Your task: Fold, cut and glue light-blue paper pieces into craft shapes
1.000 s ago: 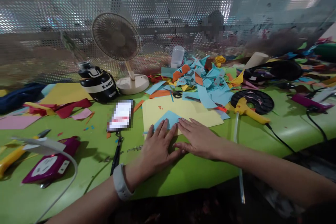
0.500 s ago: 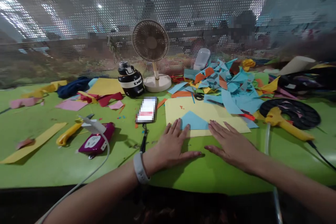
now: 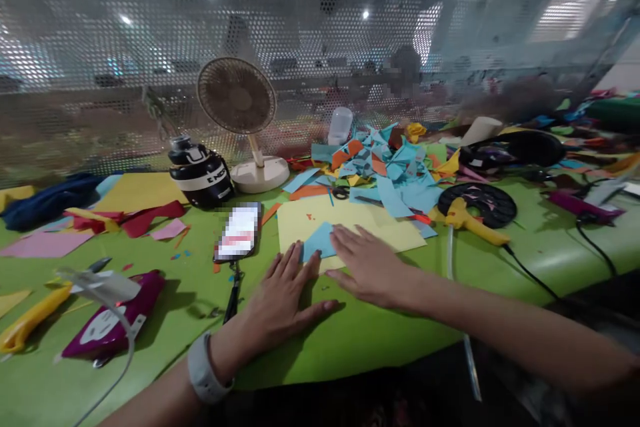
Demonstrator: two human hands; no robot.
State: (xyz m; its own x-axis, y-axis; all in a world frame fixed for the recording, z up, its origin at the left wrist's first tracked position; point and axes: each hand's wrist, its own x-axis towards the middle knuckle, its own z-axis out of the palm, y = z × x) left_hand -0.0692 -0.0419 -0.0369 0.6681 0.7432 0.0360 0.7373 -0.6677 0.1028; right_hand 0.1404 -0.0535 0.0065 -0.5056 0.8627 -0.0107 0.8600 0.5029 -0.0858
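A folded piece of light blue paper [image 3: 319, 240] lies on a larger yellow sheet [image 3: 385, 221] at the middle of the table. My left hand [image 3: 287, 293] rests flat with fingers stretched, its fingertips at the left edge of the blue paper. My right hand [image 3: 373, 267] also lies flat, fingers spread, covering the right part of the blue paper. Neither hand grips anything. Left of my left hand is a phone [image 3: 239, 232] with a dark strap. To the right of the sheet a yellow glue gun [image 3: 475, 223] leans on a black round tray [image 3: 493, 203].
A pile of cut blue paper [image 3: 400, 163] spreads behind the sheet. Further left stand a fan [image 3: 260, 173] and a black bottle [image 3: 203, 177]. A purple power bank [image 3: 120, 317] with a white cable and a yellow-handled tool [image 3: 37, 317] lie at the left.
The view has swung to the right, so things sit further left. My right hand has slid left over the blue paper, covering more of it; my left hand stays flat at its edge.
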